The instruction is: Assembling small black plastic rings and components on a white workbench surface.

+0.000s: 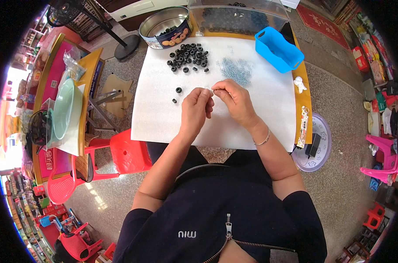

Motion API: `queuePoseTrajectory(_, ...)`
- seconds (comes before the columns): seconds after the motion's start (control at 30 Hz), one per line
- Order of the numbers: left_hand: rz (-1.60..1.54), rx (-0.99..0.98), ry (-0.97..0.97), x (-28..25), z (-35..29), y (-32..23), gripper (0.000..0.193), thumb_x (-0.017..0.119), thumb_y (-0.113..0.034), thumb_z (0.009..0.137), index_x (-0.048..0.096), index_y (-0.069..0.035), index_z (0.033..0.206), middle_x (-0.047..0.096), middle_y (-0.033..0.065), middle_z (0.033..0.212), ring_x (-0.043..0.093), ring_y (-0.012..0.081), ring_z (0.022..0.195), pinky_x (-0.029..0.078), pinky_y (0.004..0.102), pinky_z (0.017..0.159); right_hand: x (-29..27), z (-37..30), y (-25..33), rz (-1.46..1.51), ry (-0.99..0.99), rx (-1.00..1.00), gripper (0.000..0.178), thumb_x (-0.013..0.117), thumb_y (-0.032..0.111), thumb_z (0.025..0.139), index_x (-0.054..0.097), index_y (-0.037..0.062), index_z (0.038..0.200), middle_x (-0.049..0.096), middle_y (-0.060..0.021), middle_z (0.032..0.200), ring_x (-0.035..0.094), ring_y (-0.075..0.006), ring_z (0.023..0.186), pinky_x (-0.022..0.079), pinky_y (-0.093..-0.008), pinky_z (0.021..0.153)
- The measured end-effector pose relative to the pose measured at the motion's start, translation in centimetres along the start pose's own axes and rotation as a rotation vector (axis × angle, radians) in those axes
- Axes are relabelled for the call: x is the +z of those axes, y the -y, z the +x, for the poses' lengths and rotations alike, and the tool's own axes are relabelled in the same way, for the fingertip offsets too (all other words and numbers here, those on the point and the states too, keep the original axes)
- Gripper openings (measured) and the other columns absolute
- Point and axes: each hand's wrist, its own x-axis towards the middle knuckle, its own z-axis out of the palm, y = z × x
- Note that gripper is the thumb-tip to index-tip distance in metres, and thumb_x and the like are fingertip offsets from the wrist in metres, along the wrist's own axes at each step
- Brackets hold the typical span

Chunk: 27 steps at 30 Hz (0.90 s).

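My left hand (196, 105) and my right hand (235, 101) meet over the white sheet (159, 125) covering the table. Both are closed, thumb and fingertips pinched. Between the fingertips is something tiny that I cannot make out. To the left of my left hand lie a single black ring-shaped piece (178, 90) and a smaller black piece (174, 101). Beyond my hands, a loose pile of black round pieces (188, 56) sits at the far left of the sheet. Right of that pile, many tiny bluish bits (235, 70) are scattered.
At the table's far edge stand a round tin (153, 42) with black pieces inside and a clear box (269, 23) holding more. A blue plastic basket (291, 64) sits at the far right corner. A red chair (128, 151) stands left; a fan (126, 47) stands behind.
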Motion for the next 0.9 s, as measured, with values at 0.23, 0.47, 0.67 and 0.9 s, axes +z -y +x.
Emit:
queuePoseTrajectory(0.23, 0.051, 0.092, -0.092, -0.9, 1.2, 0.1, 0.018, 0.056, -0.013, 0.094, 0.060, 0.003, 0.101, 0.059, 0.0053, 0.082, 0.055, 0.0111, 0.067, 0.048, 0.0244, 0.059, -0.1, -0.1, -0.6, 0.143, -0.053, 0.114, 0.012, 0.057, 0.002, 0.088, 0.063, 0.0001, 0.099, 0.063, -0.0106, 0.091, 0.061, -0.0199, 0.082, 0.048, -0.0291, 0.073)
queuePoseTrajectory(0.47, 0.900, 0.511, -0.116, -3.2, 5.3, -0.9, 0.012, 0.063, -0.007, 0.083, 0.066, -0.004, 0.094, 0.066, 0.0125, 0.088, 0.062, 0.0252, 0.077, 0.049, 0.0344, 0.071, -0.4, 0.3, -1.4, -0.187, -0.039, -0.131, 0.011, 0.064, 0.004, 0.079, 0.064, 0.0045, 0.090, 0.060, -0.0077, 0.086, 0.056, -0.0224, 0.083, 0.044, -0.0344, 0.075)
queuePoseTrajectory(0.67, 1.156, 0.571, 0.008, -3.2, 5.9, -0.7, 0.013, 0.062, -0.006, 0.082, 0.067, -0.008, 0.094, 0.065, 0.0099, 0.090, 0.056, 0.0304, 0.089, 0.046, 0.0396, 0.079, -0.4, 0.0, -1.3, -0.496, 0.137, -0.261, 0.009, 0.065, 0.005, 0.073, 0.064, 0.0100, 0.080, 0.060, -0.0007, 0.086, 0.051, -0.0207, 0.086, 0.036, -0.0361, 0.078)
queuePoseTrajectory(0.9, 1.179, 0.534, 0.001, -3.7, 5.3, -0.3, 0.014, 0.061, -0.007, 0.084, 0.067, -0.008, 0.096, 0.065, 0.0102, 0.095, 0.057, 0.0309, 0.091, 0.047, 0.0400, 0.080, -0.3, -0.1, -1.4, -0.588, 0.188, -0.273, 0.006, 0.066, 0.006, 0.074, 0.065, 0.0111, 0.078, 0.061, 0.0010, 0.084, 0.051, -0.0187, 0.086, 0.035, -0.0343, 0.077)
